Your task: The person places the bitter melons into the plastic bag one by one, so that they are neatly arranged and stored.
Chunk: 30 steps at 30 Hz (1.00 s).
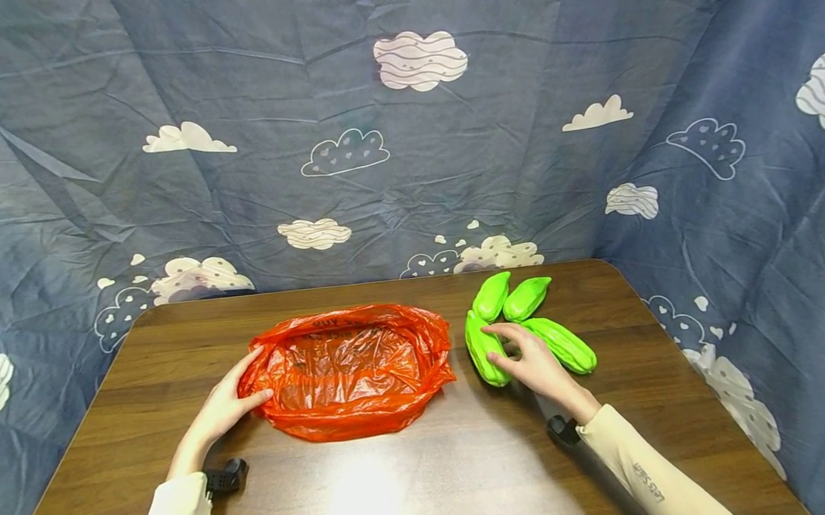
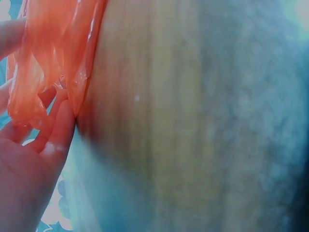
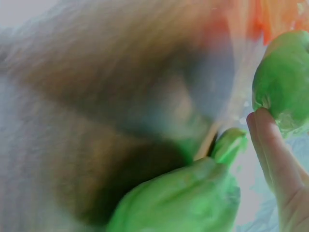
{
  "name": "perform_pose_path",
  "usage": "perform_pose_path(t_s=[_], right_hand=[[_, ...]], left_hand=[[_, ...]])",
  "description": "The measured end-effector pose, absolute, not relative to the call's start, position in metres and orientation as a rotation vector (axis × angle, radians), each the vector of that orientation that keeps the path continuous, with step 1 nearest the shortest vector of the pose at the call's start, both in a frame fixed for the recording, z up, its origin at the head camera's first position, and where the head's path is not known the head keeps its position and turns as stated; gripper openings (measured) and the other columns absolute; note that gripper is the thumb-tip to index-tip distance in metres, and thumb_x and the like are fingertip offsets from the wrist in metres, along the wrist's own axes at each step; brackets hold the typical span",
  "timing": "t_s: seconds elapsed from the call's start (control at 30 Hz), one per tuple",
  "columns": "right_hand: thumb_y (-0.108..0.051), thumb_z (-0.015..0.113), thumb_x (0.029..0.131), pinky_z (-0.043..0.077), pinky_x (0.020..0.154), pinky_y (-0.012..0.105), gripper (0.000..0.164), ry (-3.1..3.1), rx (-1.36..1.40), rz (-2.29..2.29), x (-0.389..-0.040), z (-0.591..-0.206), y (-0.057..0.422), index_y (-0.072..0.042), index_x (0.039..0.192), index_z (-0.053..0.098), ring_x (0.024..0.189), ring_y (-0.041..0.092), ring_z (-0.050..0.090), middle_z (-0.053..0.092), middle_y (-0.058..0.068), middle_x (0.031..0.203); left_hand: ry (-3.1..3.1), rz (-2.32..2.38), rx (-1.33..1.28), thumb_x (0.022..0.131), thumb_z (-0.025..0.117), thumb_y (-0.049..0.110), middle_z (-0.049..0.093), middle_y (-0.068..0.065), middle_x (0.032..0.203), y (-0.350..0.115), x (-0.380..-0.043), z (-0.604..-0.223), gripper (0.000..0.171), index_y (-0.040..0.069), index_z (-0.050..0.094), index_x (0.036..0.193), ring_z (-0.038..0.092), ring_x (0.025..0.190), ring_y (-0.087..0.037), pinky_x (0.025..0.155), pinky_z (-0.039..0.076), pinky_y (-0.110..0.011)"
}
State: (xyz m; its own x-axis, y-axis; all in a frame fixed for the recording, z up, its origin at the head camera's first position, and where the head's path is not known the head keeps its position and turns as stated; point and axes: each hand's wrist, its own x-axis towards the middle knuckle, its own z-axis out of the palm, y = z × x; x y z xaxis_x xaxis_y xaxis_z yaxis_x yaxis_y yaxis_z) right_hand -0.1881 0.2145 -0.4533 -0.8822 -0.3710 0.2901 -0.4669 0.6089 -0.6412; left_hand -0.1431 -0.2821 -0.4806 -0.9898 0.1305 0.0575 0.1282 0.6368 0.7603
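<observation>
The left hand [image 1: 223, 400] curls round the left edge of a red plastic bag [image 1: 355, 369] as the right hand [image 1: 535, 363], fingers parted, touches a green vegetable [image 1: 482, 346] beside it, grip unclear, whose glossy surface could slip a loose hold.

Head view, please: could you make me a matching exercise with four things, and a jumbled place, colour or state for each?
1. Left hand
2. Right hand
3. Plastic bag
4. Cloth backdrop

A. Blue, printed with pale clouds
B. Touching a ridged green vegetable
C. Orange-red, mouth spread open
D. At the bag's edge

Right pairs: 1-D, 2-B, 3-C, 4-A.
</observation>
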Motion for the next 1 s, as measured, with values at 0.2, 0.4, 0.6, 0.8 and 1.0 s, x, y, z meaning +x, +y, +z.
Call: perform_pose_path(t_s=[0.2, 0.4, 0.6, 0.8, 1.0], right_hand=[[-0.011, 0.071, 0.085, 0.05, 0.079, 0.049, 0.042, -2.676, 0.683, 1.183, -0.189, -0.441, 0.208, -0.003, 0.126, 0.061, 0.09, 0.032, 0.065, 0.059, 0.017, 0.123], [-0.013, 0.071, 0.086, 0.05, 0.081, 0.049, 0.042, -2.662, 0.676, 1.22, -0.191, -0.43, 0.201, -0.006, 0.126, 0.061, 0.092, 0.031, 0.065, 0.059, 0.017, 0.125], [-0.014, 0.071, 0.087, 0.052, 0.081, 0.043, 0.044, -2.656, 0.689, 1.296, -0.193, -0.422, 0.192, -0.006, 0.128, 0.06, 0.093, 0.029, 0.064, 0.058, 0.017, 0.127], [-0.01, 0.07, 0.087, 0.052, 0.082, 0.041, 0.044, -2.624, 0.722, 1.436, -0.194, -0.414, 0.179, -0.002, 0.129, 0.058, 0.094, 0.032, 0.063, 0.056, 0.02, 0.127], [-0.006, 0.07, 0.087, 0.053, 0.079, 0.037, 0.042, -2.562, 0.825, 1.469, -0.195, -0.41, 0.162, 0.003, 0.126, 0.058, 0.089, 0.03, 0.065, 0.059, 0.021, 0.12]], left_hand=[[2.867, 1.303, 0.245, 0.085, 0.07, 0.017, 0.031, -0.035, 0.143, -0.281, -0.145, -0.482, 0.072, -0.001, 0.035, 0.145, 0.032, 0.127, -0.053, 0.099, 0.027, -0.065], [2.875, 1.292, 0.249, 0.085, 0.07, 0.018, 0.031, -0.035, 0.143, -0.28, -0.145, -0.482, 0.072, -0.002, 0.034, 0.144, 0.03, 0.128, -0.053, 0.099, 0.025, -0.065], [2.878, 1.28, 0.244, 0.085, 0.07, 0.019, 0.03, -0.035, 0.143, -0.28, -0.145, -0.483, 0.073, -0.002, 0.034, 0.145, 0.029, 0.128, -0.053, 0.1, 0.024, -0.065], [2.871, 1.275, 0.231, 0.086, 0.07, 0.02, 0.029, -0.034, 0.144, -0.279, -0.145, -0.483, 0.074, -0.001, 0.033, 0.145, 0.028, 0.129, -0.053, 0.1, 0.024, -0.066], [2.881, 1.264, 0.213, 0.085, 0.071, 0.02, 0.031, -0.035, 0.143, -0.279, -0.143, -0.482, 0.073, -0.001, 0.033, 0.145, 0.03, 0.128, -0.053, 0.099, 0.025, -0.066]])
